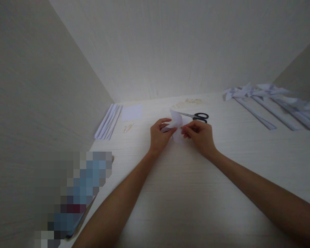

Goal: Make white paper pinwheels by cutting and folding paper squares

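Observation:
My left hand (160,135) is closed round a white paper pinwheel head (177,119), with curled blades standing up between thumb and fingers. Close against the paper's middle, my right hand (198,136) pinches with thumb and forefinger. Whatever is between those fingertips is too small to make out. Just behind the right hand lies a pair of scissors (201,116) with black handles, its blades pointing left and partly covered by the paper.
Rolled paper sticks (109,121) lie at the left wall beside a square paper sheet (132,112). A few thin pale sticks (128,128) are nearby; more form a pile (192,102) at the back. Paper pinwheels (244,91) on sticks lie right. A pixelated object (88,186) leans lower left.

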`<state>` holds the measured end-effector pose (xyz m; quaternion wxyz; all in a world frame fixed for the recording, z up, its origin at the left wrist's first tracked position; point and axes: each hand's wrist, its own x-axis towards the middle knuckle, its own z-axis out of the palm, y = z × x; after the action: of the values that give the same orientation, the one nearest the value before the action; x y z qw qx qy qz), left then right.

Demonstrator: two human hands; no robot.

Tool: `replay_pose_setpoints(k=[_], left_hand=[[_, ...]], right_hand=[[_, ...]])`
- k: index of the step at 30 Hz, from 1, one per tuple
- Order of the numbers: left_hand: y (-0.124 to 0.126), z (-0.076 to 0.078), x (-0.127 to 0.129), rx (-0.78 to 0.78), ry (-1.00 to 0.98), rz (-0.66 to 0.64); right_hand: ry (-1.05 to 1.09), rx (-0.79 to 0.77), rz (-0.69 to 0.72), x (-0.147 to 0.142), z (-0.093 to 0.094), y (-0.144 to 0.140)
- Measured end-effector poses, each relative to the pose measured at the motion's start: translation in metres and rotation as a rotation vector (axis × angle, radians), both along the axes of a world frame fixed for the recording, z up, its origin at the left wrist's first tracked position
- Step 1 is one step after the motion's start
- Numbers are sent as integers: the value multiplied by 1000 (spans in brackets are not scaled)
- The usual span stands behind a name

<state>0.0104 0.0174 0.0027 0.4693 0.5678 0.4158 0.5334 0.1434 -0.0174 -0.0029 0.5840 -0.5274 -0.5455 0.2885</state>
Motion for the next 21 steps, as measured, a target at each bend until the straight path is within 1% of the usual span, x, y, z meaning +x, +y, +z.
replay_pose_setpoints(k=[3,7,10,14,21], left_hand=[[0,0,0,-8,13,-7],[-1,1,0,-17,11,-21],[-1,0,-1,-32,5,-37],[-1,1,-1,-21,18,-27],[-2,3,-1,-14,22,-8]], right_hand=[[53,-14,-12,0,1,1],[88,-52,7,0,2,3],[89,-66,30,1,1,4],[80,-58,57,3,0,5],[57,-62,51,2,1,4]])
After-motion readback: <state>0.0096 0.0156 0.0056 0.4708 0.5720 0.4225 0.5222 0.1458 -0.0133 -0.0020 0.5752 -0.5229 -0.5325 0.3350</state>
